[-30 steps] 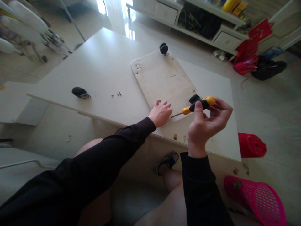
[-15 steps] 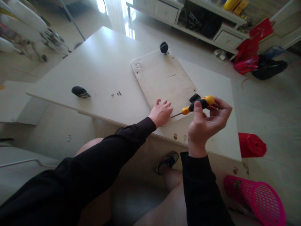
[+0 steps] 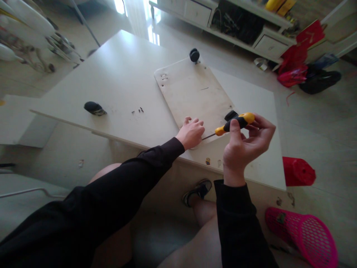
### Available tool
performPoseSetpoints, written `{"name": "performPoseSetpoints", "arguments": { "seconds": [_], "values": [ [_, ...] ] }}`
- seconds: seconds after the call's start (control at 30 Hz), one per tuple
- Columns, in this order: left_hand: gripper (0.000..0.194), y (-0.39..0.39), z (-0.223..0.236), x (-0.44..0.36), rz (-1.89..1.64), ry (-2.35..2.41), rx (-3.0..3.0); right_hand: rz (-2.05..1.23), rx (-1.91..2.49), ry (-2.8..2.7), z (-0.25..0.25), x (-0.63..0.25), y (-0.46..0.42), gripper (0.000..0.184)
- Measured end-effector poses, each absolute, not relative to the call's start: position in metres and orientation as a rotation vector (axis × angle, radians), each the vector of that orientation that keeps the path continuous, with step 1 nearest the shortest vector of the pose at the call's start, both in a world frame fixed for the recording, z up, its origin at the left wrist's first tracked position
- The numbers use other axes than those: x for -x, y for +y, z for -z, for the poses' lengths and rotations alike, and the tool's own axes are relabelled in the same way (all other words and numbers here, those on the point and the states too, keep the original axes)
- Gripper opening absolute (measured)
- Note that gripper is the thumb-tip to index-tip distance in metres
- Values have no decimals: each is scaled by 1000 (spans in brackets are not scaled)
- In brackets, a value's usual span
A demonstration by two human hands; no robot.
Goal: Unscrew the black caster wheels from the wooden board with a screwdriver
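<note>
My right hand (image 3: 247, 147) is closed round the yellow and black handle of a screwdriver (image 3: 234, 124), its thumb along the grip. The thin shaft slants down to the left, its tip beside my left hand (image 3: 192, 133). My left hand bends its fingers over the near corner of a pale flat board (image 3: 192, 89); what they hold there, if anything, is hidden. One black caster (image 3: 194, 55) stands on the board's far corner. Another black caster (image 3: 230, 115), partly covered by the screwdriver, sits at the right corner. The far-left corner shows bare holes.
The board lies on a white table (image 3: 111, 74). A loose black caster (image 3: 95, 108) and several small screws (image 3: 141, 109) lie to the left. On the floor at right are a red bin (image 3: 299, 171) and a pink mesh basket (image 3: 315, 234). A white cabinet (image 3: 195, 11) stands beyond.
</note>
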State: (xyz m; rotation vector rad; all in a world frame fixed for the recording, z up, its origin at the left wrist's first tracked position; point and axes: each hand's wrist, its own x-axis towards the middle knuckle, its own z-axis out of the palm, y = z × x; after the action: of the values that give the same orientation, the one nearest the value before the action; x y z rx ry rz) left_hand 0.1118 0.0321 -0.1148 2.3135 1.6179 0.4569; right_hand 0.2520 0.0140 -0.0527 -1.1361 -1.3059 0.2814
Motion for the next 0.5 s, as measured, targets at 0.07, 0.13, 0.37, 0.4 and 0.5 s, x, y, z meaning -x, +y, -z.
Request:
{"name": "performPoseSetpoints", "arguments": {
  "seconds": [0.07,0.13,0.37,0.4,0.5],
  "values": [
    [14,34,110,-111,-507,1608,-2247,-263,1142,-1284,52,-253,14,40],
    [10,39,104,-106,-612,1619,-2165,-245,1147,-1254,51,-253,15,40],
    [11,59,95,-22,-886,1947,-1669,-269,1094,-1202,50,-258,17,41],
    [9,58,96,-3,-883,1999,-1597,-279,1088,-1199,49,-259,17,42],
    [5,46,99,50,-835,2174,-1419,-287,1111,-1192,47,-261,15,41]
  ]
}}
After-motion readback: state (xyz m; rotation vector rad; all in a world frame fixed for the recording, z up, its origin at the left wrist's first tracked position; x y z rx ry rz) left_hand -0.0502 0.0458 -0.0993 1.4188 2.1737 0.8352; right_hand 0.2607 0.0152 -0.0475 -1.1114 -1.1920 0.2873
